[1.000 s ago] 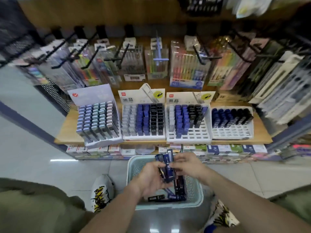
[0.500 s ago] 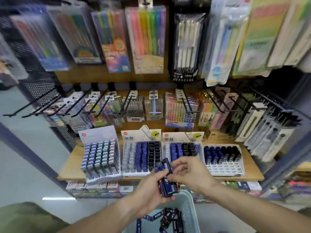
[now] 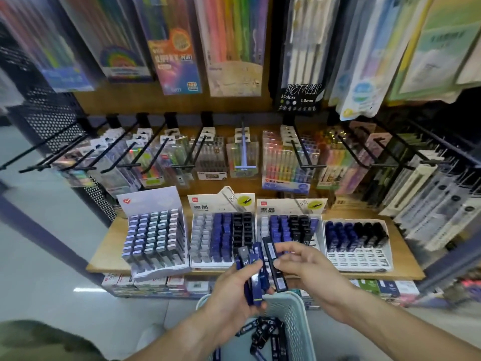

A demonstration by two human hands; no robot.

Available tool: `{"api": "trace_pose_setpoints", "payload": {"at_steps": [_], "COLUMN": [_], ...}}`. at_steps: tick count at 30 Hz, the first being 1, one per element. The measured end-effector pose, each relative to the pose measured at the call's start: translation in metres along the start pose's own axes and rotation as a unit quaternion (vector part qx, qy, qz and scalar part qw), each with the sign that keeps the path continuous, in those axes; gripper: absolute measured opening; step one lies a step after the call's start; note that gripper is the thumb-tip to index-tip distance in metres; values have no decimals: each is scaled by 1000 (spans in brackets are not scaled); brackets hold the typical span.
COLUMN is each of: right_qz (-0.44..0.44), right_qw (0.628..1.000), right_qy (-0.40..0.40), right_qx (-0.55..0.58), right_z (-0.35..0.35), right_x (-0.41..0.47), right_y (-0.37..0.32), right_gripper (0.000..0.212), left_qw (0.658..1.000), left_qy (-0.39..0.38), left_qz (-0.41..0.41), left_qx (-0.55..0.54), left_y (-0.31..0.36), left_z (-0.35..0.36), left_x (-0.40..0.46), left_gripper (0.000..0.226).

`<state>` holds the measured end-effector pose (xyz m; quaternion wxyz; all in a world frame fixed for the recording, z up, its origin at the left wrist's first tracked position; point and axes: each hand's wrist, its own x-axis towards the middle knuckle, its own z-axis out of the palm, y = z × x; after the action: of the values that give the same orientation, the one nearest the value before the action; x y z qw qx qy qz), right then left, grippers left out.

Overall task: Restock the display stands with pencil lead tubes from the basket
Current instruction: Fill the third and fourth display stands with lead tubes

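Packs of coloured pens (image 3: 229, 45) hang above hooked highlighter sets (image 3: 289, 160) over a wooden shelf (image 3: 109, 246).

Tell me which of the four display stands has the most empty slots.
The rightmost stand: its front rows are bare white slots, while the other three look nearly full.

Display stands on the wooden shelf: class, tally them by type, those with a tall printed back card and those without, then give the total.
Stands with a tall back card: 3
Low white stand without a back card: 1
Total: 4 display stands on the wooden shelf
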<state>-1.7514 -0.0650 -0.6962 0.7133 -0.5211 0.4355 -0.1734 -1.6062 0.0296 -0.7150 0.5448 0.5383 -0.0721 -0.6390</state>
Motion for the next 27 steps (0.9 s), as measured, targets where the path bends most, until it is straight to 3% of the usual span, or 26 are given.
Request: {"api": "trace_pose_setpoints", "payload": {"at_steps": [6, 12, 14, 17, 19, 24, 27], "right_qz": [22, 31, 28, 30, 25, 13, 19], "right_qw": [995, 998, 998, 999, 1000, 999, 998], "right_qy": [-56, -51, -49, -25, -4, 41, 64], "right_qx": [79, -21, -17, 25, 10, 19, 22], "right_z": [-1, -7, -5, 0, 0, -4, -3], "right_x": [-6, -12, -15, -19, -20, -15, -12], "right_y": [4, 15, 18, 19, 20, 22, 24], "right_gripper": [22, 71, 62, 27, 16, 18, 31], "left_qw": [1000, 998, 998, 998, 998, 999, 1000], "left_qy": [11, 60, 66, 68, 63, 25, 15], "left_qz": [3, -11, -14, -13, -12, -19, -14], "left_qx": [2, -9, -10, -4, -1, 5, 7], "left_y": [-5, -14, -16, -19, -21, -24, -26], "left_z": [-3, -13, -14, -12, -9, 0, 4], "left_x": [-4, -8, -11, -13, -14, -17, -16], "left_gripper": [47, 42, 40, 35, 33, 33, 33]}}
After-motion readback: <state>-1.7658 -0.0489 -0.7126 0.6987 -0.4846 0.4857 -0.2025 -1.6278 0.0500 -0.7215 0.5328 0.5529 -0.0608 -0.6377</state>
